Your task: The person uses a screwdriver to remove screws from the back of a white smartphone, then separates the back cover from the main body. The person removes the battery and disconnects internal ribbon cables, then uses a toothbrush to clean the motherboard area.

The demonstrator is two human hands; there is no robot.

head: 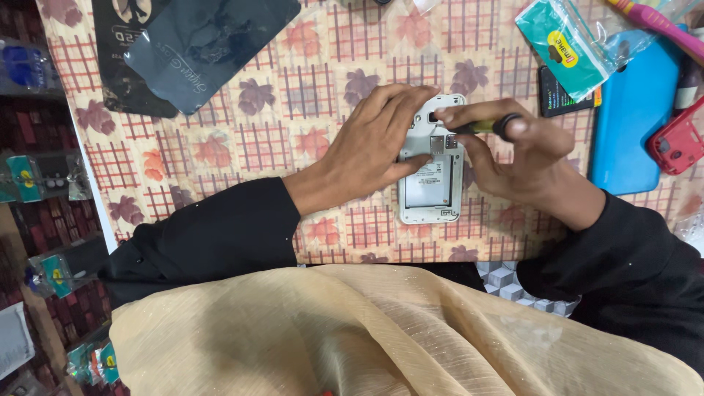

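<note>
A white phone point(433, 192) with its back cover off lies on the patterned tablecloth point(220, 147); a pale battery shows in its bay. My left hand point(374, 147) rests on the phone's left edge, thumb pressed on the battery area. My right hand point(513, 150) grips a small yellow-and-black screwdriver point(488, 126), its tip at the phone's upper part near the camera. Both arms wear black sleeves.
A blue phone case point(634, 117) lies at the right with a red object point(678, 143) beside it. A green packet in clear plastic point(568, 44) and a black battery point(561, 95) sit above right. Dark flat pouches point(191, 44) lie at upper left. Beige cloth point(367, 330) covers my lap.
</note>
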